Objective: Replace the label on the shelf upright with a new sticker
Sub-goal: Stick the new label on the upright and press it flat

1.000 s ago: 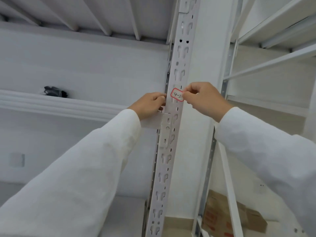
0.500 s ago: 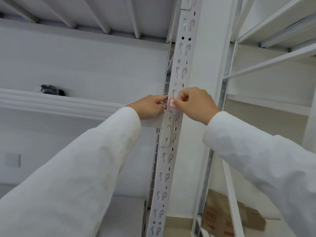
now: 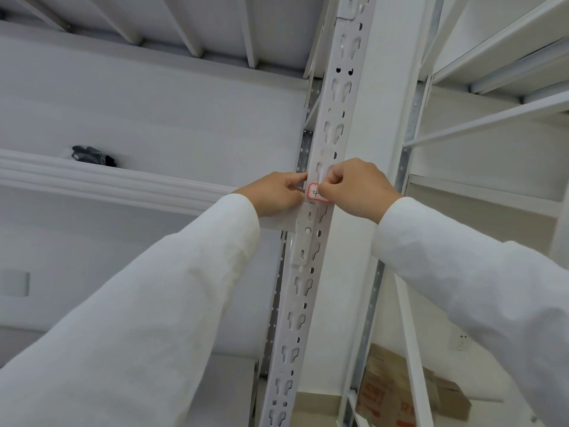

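A white slotted shelf upright (image 3: 334, 118) runs up the middle of the head view. A small white sticker (image 3: 314, 191) with a red border and a handwritten "4" lies against its face, just above a beam bracket. My right hand (image 3: 357, 189) covers the sticker's right half, thumb and forefinger pinched on it. My left hand (image 3: 274, 192) rests at the upright's left edge, fingertips touching the sticker's left side. Both arms wear white sleeves.
A white shelf beam (image 3: 107, 183) runs left from the upright, with a dark object (image 3: 92, 155) lying on the shelf behind it. More white shelving (image 3: 492, 118) stands at the right. A brown cardboard box (image 3: 397, 392) sits low on the right.
The sticker has gone from being held a little off the upright to lying lower against its face. My right hand has moved left over it, and the left fingertips now touch its edge.
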